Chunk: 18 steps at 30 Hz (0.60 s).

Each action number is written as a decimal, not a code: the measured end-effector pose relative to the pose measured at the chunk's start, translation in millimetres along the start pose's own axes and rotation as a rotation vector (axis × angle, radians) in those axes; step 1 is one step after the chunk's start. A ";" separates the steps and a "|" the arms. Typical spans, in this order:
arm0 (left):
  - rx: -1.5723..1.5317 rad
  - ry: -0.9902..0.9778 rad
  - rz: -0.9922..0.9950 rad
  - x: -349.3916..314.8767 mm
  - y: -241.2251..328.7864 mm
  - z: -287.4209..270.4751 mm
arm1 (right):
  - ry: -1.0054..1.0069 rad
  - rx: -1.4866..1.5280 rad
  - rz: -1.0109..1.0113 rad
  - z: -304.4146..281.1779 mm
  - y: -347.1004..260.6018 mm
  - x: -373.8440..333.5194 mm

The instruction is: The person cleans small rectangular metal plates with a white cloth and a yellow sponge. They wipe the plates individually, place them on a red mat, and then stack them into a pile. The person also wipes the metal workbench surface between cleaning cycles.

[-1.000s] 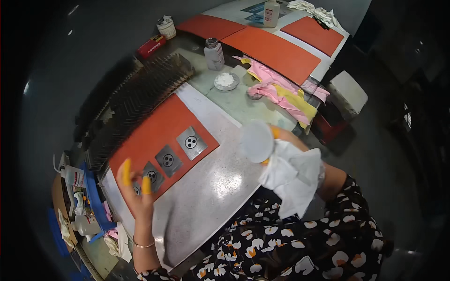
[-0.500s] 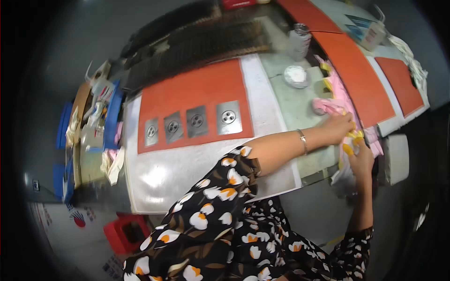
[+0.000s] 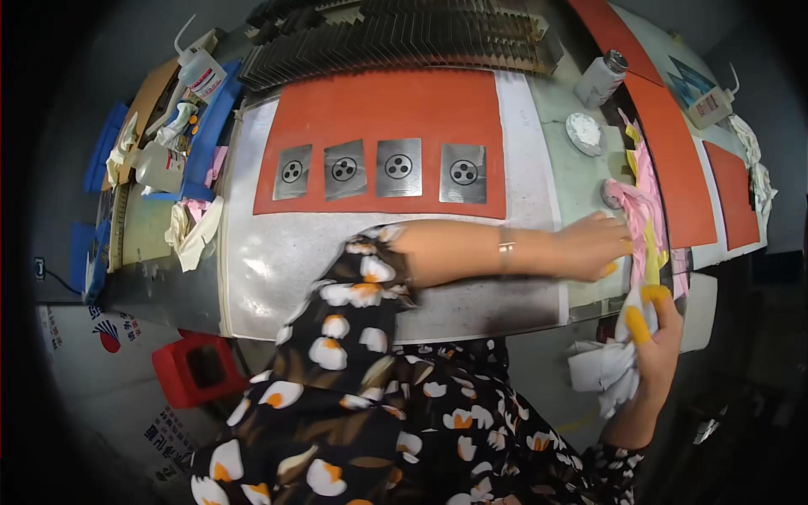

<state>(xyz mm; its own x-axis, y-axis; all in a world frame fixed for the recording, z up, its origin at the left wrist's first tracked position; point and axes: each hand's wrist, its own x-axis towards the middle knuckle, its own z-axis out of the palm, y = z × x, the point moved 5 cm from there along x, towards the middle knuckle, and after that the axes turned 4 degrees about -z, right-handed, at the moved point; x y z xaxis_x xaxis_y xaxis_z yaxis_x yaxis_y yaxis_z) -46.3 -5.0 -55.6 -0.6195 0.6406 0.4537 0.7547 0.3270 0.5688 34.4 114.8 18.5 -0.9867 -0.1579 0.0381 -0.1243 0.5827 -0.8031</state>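
My right hand point(image 3: 661, 341), with yellow finger cots on its fingertips, grips a crumpled white cloth point(image 3: 608, 374) at the near right edge of the table. My left hand point(image 3: 589, 244) is palm down over the table, its fingers curled and tipped with yellow cots; whatever may be under them is hidden. Just right of it lies a strip of pink and yellow cloths point(image 3: 644, 189). Further left, several metal plates point(image 3: 398, 168), each with a dark round mark, lie in a row on an orange mat point(image 3: 379, 105).
A dark rack of upright plates point(image 3: 396, 42) stands at the back. A round dish of white material point(image 3: 583, 133) and a metal-capped bottle point(image 3: 602, 78) sit at the right. Blue bins point(image 3: 215, 126) and squeeze bottles point(image 3: 160, 166) stand left; a red stool point(image 3: 195, 370) is below.
My hands have drawn apart. My right hand has come down and nearer with the white cloth, while my left has shifted slightly left off the pink and yellow cloths. The view has turned.
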 end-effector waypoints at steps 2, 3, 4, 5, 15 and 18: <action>-0.001 -0.035 -0.091 -65.5 5.8 -50.1 | -0.130 -0.151 -0.340 42.6 -42.3 24.0; 0.054 -0.013 -0.164 -99.3 6.7 -75.7 | -0.215 -0.211 -0.364 68.1 -57.3 36.7; 0.119 -0.047 -0.270 -127.0 5.9 -98.7 | -0.301 -0.283 -0.380 94.7 -70.2 51.5; 0.189 -0.048 -0.357 -153.1 5.5 -118.4 | -0.337 -0.321 -0.423 120.9 -77.7 70.5; 0.438 -0.084 -0.528 -252.5 -0.1 -174.2 | -0.431 -0.624 -0.207 242.0 -82.2 177.0; 0.430 -0.056 -0.520 -259.0 -7.1 -178.6 | -0.566 -0.742 -0.299 237.3 -85.6 113.0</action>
<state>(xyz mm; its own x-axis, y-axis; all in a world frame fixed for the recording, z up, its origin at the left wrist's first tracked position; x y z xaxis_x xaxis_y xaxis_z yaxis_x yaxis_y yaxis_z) 70.2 -297.3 -54.6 -0.9218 0.3566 0.1522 0.3877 0.8424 0.3742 -41.6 -142.0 -49.6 -0.7319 -0.6267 -0.2676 -0.5864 0.7793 -0.2212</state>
